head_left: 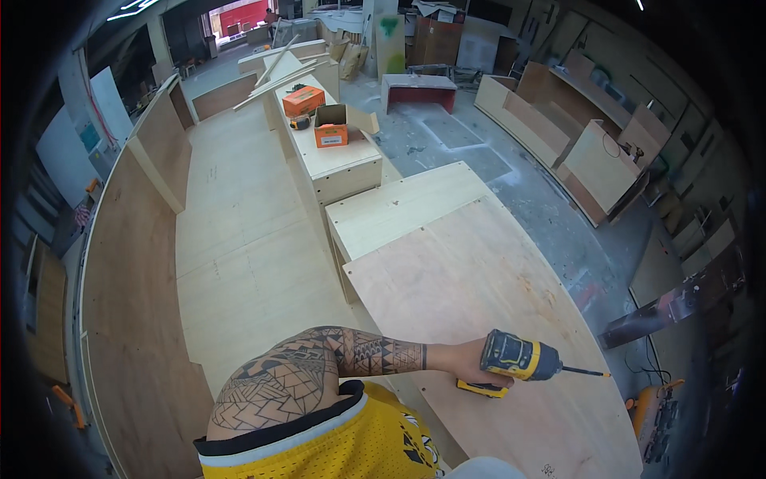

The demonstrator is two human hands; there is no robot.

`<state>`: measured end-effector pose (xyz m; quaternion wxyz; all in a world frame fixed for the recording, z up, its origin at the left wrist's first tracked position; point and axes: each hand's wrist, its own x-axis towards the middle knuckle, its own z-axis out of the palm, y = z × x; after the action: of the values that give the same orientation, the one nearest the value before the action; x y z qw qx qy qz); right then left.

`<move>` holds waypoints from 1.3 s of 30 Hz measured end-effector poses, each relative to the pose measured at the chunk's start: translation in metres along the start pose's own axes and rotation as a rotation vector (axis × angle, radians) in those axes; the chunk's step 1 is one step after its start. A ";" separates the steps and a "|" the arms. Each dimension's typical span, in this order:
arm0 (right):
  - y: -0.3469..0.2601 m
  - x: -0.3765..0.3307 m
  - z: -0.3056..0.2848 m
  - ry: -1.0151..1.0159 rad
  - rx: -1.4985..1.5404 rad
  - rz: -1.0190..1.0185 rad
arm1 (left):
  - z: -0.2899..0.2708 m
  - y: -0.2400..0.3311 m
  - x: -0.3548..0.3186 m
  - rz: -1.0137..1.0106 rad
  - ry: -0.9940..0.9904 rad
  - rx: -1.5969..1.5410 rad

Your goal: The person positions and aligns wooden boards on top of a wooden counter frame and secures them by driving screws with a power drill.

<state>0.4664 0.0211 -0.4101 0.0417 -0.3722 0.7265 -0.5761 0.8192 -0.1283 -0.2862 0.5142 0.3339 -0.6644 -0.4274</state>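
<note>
My left hand [461,361] is closed round the grip of a yellow and black cordless drill [523,357]. The drill lies on its side in the view, with its long dark bit [586,371] pointing right. Below my fingers its battery shows. My tattooed left arm reaches across from the lower left, over a pale plywood panel [471,271]. Whether the drill touches this panel I cannot tell; the bit tip appears over its right part. My right hand is out of view.
A long plywood frame stretches away, with a tall side wall [128,295] on the left. On its raised box section sit an open orange box [331,137], another orange box [304,100] and a tape measure [299,122]. An orange compressor [654,415] stands right; wooden cabinets [550,120] lie beyond.
</note>
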 end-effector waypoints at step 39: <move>-0.181 0.274 0.128 -0.229 0.476 -0.050 | 0.007 0.006 0.006 -0.190 -0.147 -0.020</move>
<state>0.4214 -0.2544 -0.1945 0.1956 -0.4324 0.5519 -0.6857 0.8106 -0.1294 -0.2791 0.4244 0.3582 -0.6614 -0.5041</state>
